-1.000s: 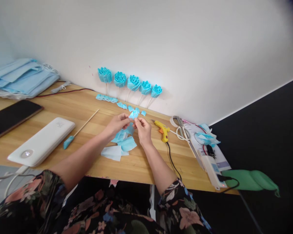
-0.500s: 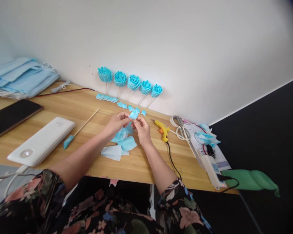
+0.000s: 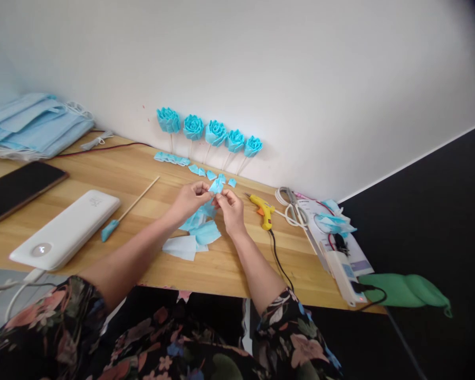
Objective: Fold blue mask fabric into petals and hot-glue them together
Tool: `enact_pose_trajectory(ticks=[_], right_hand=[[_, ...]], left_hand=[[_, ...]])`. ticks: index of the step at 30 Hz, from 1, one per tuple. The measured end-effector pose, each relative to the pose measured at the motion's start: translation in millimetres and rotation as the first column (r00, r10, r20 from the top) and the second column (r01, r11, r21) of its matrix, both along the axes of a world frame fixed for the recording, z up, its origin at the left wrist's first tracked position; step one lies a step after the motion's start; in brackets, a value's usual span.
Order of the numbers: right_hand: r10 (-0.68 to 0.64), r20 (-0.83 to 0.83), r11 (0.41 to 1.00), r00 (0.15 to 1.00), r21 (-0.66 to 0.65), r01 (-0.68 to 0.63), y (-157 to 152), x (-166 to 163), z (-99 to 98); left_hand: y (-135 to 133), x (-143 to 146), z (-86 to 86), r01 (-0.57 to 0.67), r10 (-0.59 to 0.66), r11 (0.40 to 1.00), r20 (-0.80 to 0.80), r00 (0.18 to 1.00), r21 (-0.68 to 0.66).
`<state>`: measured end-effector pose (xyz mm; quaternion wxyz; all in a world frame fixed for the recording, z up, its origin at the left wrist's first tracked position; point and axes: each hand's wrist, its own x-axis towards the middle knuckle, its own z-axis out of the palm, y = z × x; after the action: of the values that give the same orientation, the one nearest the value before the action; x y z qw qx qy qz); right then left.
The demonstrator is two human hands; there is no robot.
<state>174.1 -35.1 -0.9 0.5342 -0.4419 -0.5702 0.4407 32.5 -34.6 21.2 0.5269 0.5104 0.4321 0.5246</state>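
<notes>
Between my two hands is a small light-blue fabric petal (image 3: 216,186), pinched at its lower edge. My left hand (image 3: 192,200) is closed on its left side, and my right hand (image 3: 230,208) grips the right side. Loose blue fabric pieces (image 3: 206,232) lie on the table under and in front of the hands. Just beyond the fingers, several folded blue petals (image 3: 172,159) rest in a row. Behind them, several blue fabric roses (image 3: 216,133) on thin sticks lean against the wall. A wooden stick with a blue wrapped tip (image 3: 110,230) lies left of my left forearm.
Right of my hands lies a yellow glue gun (image 3: 266,211) with its black cord. Scissors (image 3: 296,206), papers and a white power strip (image 3: 344,277) sit farther right, near a green pouch (image 3: 404,290). On the left are a white power bank (image 3: 67,229), a phone (image 3: 19,190) and stacked face masks (image 3: 35,124).
Both hands keep their pinch on the petal with hardly any movement. The whole view has shifted very slightly; the things on the table stay put.
</notes>
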Motion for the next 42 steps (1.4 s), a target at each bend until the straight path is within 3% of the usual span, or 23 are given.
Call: enact_pose_trajectory(ticks=[4,19,22,25,42], right_hand=[[0.037,-0.106,0.999,0.994,-0.03,-0.04,0,0,3.1],[-0.023,-0.089,1.0,0.996,-0.015,0.021,2,0,1.6],[0.024,-0.145,0.999,0.989,-0.038,-0.03,5,5,3.2],[-0.031,-0.205,0.998,0.978,-0.063,0.018,11,13,6.0],[-0.039,-0.06,0.999,0.997,-0.028,0.037,21,26,9.2]], left_hand=[[-1,-2,5.0,-0.018,0.02,0.999,0.031,0.999,-0.05],[-5,-1,7.2,0.06,-0.055,0.995,0.071,0.996,-0.074],[-3,-3,6.7,0.047,-0.042,0.996,0.063,0.997,-0.08],[-3,-4,7.1,0.073,-0.071,0.992,0.029,0.997,-0.105],[-5,-3,9.0,0.13,-0.144,0.986,-0.146,0.979,-0.101]])
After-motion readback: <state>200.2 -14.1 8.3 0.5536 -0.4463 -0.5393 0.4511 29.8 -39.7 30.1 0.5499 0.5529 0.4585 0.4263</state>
